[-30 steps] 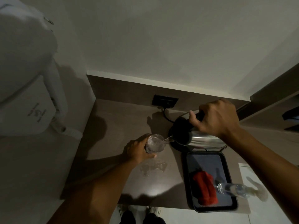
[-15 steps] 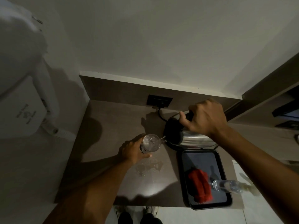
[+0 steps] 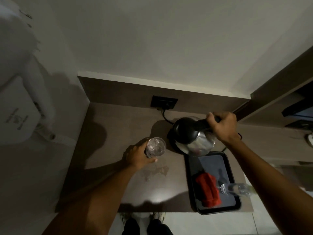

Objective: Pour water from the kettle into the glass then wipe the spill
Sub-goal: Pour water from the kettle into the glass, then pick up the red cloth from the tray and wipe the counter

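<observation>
Brown surface (image 3: pixel 118 133) shows a spill (image 3: pixel 156 172); left hand (image 3: pixel 138 156) grips the glass (image 3: pixel 155 147), right hand (image 3: pixel 221 127) holds the kettle (image 3: pixel 193 136), pouring looks done, red cloth (image 3: pixel 208 189) next.

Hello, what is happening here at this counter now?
A person stands at a brown counter. The left hand holds a glass with water in it. The right hand grips the kettle by its handle, held near its base; no water is pouring. A small spill lies near the glass. A red cloth lies on the black tray, untouched.
</observation>
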`<state>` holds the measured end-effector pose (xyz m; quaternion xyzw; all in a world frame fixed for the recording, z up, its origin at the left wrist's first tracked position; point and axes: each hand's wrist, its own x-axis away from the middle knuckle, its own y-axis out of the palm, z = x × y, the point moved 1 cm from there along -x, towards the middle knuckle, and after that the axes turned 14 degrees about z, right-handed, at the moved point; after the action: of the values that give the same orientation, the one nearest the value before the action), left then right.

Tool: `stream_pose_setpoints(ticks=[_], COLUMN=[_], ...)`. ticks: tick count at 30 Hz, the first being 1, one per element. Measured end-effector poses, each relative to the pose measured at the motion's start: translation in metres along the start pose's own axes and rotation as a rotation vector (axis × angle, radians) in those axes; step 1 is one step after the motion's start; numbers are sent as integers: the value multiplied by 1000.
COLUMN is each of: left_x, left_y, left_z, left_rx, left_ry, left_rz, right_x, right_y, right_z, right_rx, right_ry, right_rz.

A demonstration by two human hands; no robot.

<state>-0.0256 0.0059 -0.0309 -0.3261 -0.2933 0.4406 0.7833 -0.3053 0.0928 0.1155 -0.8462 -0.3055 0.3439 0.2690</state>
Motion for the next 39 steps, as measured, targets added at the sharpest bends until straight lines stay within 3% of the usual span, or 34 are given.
stream_pose_setpoints(ticks=[4, 14, 22, 28, 32, 39], left_x=[0, -2, -3, -3, -4, -4], left_y=[-1, 4, 8, 12, 14, 21], left_z=[2, 5, 4, 4, 1, -4], left_rx=[-15, -17, 5, 40, 60, 151], left_ry=[-3, -30, 6, 0, 2, -15], left_rz=[-12, -17, 9, 22, 31, 35], right_x=[2, 20, 15, 15, 22, 24], right_y=[3, 29, 29, 22, 23, 15], right_z=[27, 91, 89, 103, 115, 102], right_rx=[-176, -353, -405, -404, -369, -196], right_ry=[298, 622, 533, 579, 623, 536], right_rz=[110, 216, 141, 164, 186, 170])
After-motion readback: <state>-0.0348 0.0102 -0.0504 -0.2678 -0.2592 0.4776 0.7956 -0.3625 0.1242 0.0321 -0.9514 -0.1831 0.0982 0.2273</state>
